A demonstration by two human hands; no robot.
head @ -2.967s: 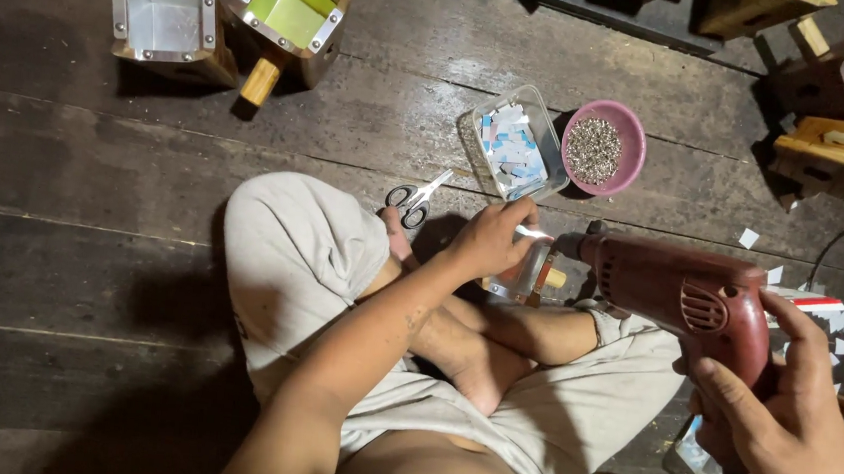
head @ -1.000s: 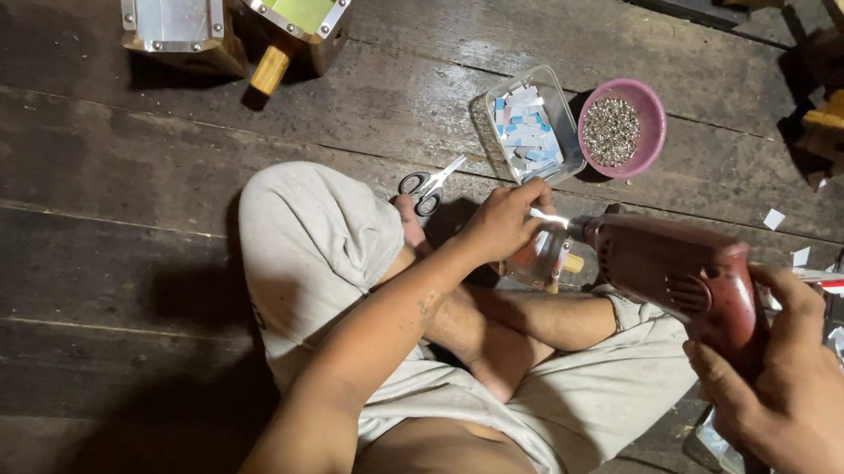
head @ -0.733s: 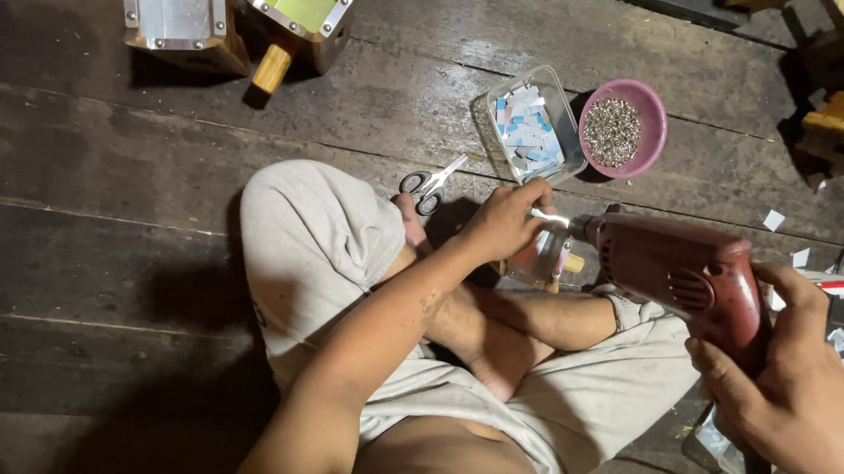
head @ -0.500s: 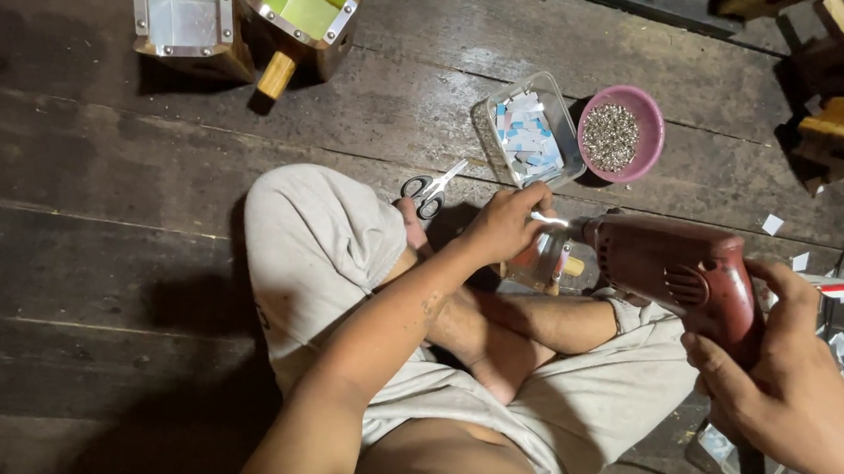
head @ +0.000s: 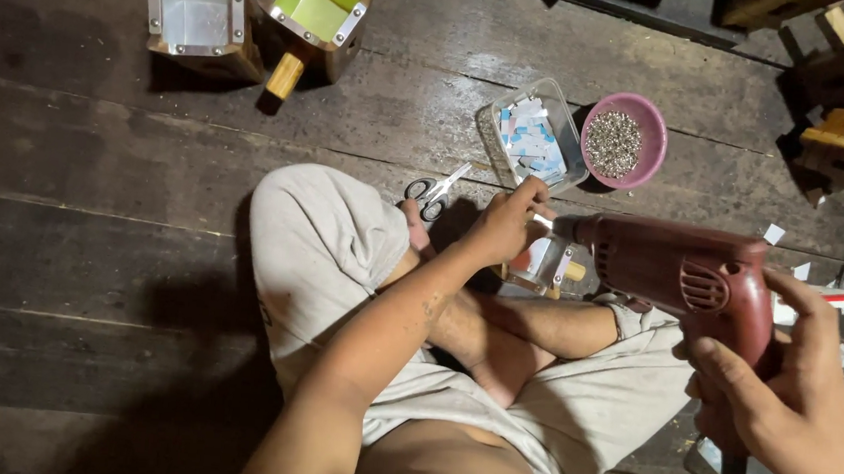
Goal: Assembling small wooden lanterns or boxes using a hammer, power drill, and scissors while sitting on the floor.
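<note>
Left hand (head: 503,223): fingers curled around the tip of the drill, pinching at the bit, above a small box (head: 543,265) by the knee.
Right hand (head: 781,396): wrapped tight on the handle of the red drill (head: 685,278).
Nearby: scissors (head: 433,190), pink bowl (head: 630,140), clear tub (head: 533,143) on the wooden floor (head: 94,191).

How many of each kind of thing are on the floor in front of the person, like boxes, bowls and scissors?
Wooden boxes with metal corners, at top left: 2 (silver-lined, green-lined)
Pink bowl of small metal bits: 1
Clear tub of paper pieces: 1
Scissors: 1
Total: 5
</note>
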